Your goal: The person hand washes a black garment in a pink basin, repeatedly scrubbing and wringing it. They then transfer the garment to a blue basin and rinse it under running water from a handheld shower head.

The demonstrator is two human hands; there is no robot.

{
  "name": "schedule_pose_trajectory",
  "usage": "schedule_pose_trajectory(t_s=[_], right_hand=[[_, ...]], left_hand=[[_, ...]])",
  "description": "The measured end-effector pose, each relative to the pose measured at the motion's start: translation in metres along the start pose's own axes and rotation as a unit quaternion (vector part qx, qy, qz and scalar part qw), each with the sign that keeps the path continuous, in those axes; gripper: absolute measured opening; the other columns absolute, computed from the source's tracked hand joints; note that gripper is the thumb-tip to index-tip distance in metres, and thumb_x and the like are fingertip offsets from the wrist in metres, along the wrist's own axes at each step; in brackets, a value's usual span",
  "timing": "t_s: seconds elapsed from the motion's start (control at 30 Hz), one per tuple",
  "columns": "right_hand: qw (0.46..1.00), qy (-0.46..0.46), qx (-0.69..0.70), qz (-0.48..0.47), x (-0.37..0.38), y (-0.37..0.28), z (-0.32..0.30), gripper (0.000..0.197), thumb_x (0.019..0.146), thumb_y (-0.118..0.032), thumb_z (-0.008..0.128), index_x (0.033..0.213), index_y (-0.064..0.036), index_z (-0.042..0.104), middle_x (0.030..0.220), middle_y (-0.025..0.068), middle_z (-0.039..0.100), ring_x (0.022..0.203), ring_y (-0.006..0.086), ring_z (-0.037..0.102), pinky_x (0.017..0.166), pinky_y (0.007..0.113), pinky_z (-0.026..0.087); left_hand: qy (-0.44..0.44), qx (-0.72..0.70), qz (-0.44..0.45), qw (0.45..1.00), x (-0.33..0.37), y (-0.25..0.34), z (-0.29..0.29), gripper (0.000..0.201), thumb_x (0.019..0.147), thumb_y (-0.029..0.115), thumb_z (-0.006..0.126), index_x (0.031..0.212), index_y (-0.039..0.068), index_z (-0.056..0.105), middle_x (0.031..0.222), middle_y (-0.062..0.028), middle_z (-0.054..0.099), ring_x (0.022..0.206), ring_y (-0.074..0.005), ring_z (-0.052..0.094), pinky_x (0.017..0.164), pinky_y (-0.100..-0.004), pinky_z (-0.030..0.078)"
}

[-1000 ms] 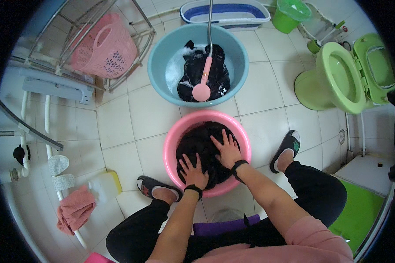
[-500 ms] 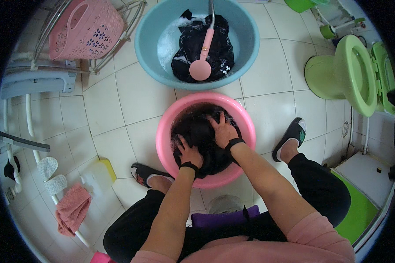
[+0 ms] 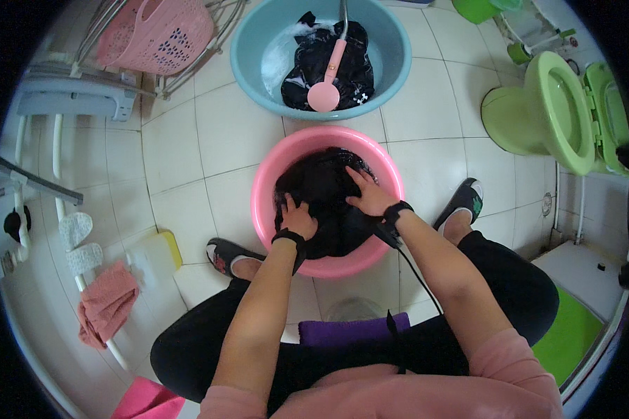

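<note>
A pink basin [image 3: 261,209] stands on the floor between my feet with black wet cloth [image 3: 321,178] in dark water. Both my hands press on that cloth from above. My left hand [image 3: 300,221] rests on its left side, fingers spread, fingertips at the water. On the right, near the basin's wall, my right hand [image 3: 372,198] lies with its fingers apart. Neither hand is closed round the cloth. Each wrist wears a black band, and a thin black cable [image 3: 419,279] runs from the right one.
Beyond stands a blue basin [image 3: 244,77] with black clothes [image 3: 346,66], suds and a pink shower head [image 3: 323,96]. A green toilet [image 3: 517,119] is at right. At left are a pink basket [image 3: 157,42], a yellow-capped jug [image 3: 154,258] and a draped pink towel [image 3: 108,304].
My right hand has shifted rightward, closer to the basin's wall. My left hand has moved slightly away from me. The whole view has tilted, so the basins sit higher in the picture.
</note>
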State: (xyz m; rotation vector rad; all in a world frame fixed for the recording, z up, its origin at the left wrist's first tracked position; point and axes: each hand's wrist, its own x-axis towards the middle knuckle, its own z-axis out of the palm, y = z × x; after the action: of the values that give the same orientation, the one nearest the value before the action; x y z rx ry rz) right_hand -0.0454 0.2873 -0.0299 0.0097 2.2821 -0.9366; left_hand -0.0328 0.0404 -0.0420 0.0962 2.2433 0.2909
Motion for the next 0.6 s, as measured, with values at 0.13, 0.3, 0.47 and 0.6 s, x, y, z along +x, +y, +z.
schedule_pose_trajectory(t_s=[0.13,0.3,0.47,0.6], right_hand=[[0.985,-0.021,-0.168,-0.041,-0.056,-0.003,0.024,0.117,0.077,-0.039,0.087,0.167,-0.0349,0.013,0.169,0.032,0.006,0.144,0.0625,0.031,0.119,0.058,0.035],[0.949,-0.072,-0.305,-0.04,-0.066,-0.009,0.055,0.103,0.083,-0.035,0.081,0.166,-0.0371,0.021,0.172,0.0243,0.008,0.143,0.0629,0.034,0.118,0.06,0.037],[0.952,-0.066,-0.298,-0.039,-0.043,0.002,0.067,0.089,0.086,-0.031,0.075,0.164,-0.0311,0.031,0.168,0.0291,0.021,0.14,0.0657,0.035,0.116,0.06,0.039],[0.942,-0.103,-0.318,0.004,-0.032,0.005,0.081,0.062,0.1,-0.023,0.048,0.161,-0.0333,0.039,0.169,0.0226,0.025,0.144,0.063,0.03,0.12,0.06,0.034]], left_hand=[[0.138,-0.076,-0.009,0.987,-0.063,0.035,0.006,0.096,0.09,0.041,0.073,0.167,0.023,0.02,0.17,-0.029,0.001,0.155,-0.056,0.006,0.114,-0.0745,0.028],[-0.005,0.006,-0.02,1.0,-0.075,0.047,0.011,0.116,0.078,0.048,0.086,0.167,0.032,0.013,0.171,-0.0271,-0.003,0.155,-0.0549,-0.007,0.113,-0.079,0.025],[-0.01,0.024,-0.022,0.999,-0.046,0.042,0.026,0.106,0.076,0.042,0.088,0.163,0.03,0.03,0.17,-0.0246,0.009,0.155,-0.0539,-0.008,0.115,-0.0757,0.027],[0.016,0.059,-0.004,0.998,-0.025,0.029,0.052,0.095,0.081,0.039,0.083,0.162,0.028,0.035,0.171,-0.0216,0.015,0.156,-0.0527,-0.005,0.118,-0.0765,0.02]])
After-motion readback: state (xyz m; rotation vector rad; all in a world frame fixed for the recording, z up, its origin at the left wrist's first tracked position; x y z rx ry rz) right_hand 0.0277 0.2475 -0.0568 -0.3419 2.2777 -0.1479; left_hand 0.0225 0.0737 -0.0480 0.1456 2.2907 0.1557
